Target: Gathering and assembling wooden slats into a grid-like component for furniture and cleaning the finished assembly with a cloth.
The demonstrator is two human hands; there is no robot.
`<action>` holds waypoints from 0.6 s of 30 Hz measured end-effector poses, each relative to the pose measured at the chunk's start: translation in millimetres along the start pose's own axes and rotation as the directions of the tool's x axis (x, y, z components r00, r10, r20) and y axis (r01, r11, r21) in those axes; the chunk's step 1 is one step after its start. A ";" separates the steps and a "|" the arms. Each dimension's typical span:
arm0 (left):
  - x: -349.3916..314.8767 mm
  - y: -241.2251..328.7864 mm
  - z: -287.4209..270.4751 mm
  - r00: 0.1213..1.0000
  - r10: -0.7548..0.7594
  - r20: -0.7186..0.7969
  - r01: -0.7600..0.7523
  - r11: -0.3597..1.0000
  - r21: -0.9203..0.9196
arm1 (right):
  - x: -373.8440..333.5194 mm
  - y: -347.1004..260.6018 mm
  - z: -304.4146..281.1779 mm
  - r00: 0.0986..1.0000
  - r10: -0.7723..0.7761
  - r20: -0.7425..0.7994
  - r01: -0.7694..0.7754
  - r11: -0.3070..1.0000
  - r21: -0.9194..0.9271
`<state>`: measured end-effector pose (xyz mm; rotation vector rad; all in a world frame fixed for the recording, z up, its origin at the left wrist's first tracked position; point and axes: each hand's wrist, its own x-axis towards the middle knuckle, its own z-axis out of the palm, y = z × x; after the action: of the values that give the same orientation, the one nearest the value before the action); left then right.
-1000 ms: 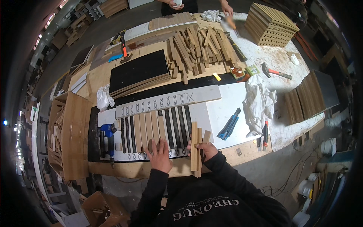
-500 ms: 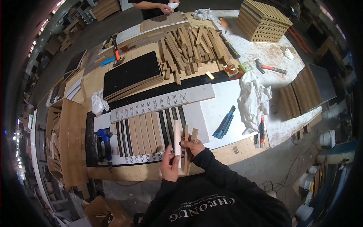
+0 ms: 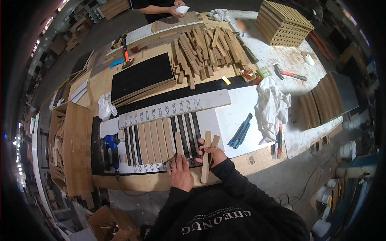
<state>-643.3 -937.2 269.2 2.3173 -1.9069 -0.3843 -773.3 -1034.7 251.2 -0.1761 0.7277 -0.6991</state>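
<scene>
My left hand (image 3: 180, 174) has its fingers on the near end of a wooden strip (image 3: 178, 143), which lies in a row beside other strips. In that row, several tan wooden strips (image 3: 154, 140) alternate with narrow gaps, with black strips (image 3: 187, 132) on both sides. My right hand (image 3: 217, 156) is closed around two loose wooden strips (image 3: 205, 167), raised over the near table edge to the right of the row. Behind the row lies a pale board (image 3: 173, 108) with pencilled cross marks along it.
A blue nail gun (image 3: 110, 146) lies left of the row, a blue utility knife (image 3: 240, 130) to the right. Beyond are stacked black panels (image 3: 141, 76), a heap of strips (image 3: 205, 52), a hammer (image 3: 289, 74) and a white cloth (image 3: 271, 108). Another person's hands (image 3: 177, 8) hold something white.
My left hand has lowered a strip, held upright before, and laid it down beside the row. The right hand, still with two strips, has shifted right.
</scene>
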 end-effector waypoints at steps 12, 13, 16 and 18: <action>61.1 -17.6 -6.9 0.995 0.078 0.064 -0.093 0.956 0.278 | -1.7 3.9 -0.8 0.991 0.041 0.129 -0.045 0.998 0.031; 60.6 -17.9 -9.9 0.995 0.083 0.063 -0.098 0.955 0.278 | -3.8 2.3 0.2 0.991 0.036 0.128 -0.040 0.999 0.033; 47.4 -10.2 -30.7 0.994 0.104 0.035 -0.103 0.994 -0.022 | -6.4 -3.5 1.1 0.994 -0.029 0.109 0.023 0.999 0.049; 24.4 -13.7 -19.3 0.975 0.168 -0.146 -0.207 0.929 -0.308 | -4.6 -1.7 1.2 0.990 -0.073 0.123 0.064 0.995 0.079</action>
<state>-620.9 -959.7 281.4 1.8905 -1.8315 -0.4858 -775.8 -1033.2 255.2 -0.1756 0.5762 -0.7725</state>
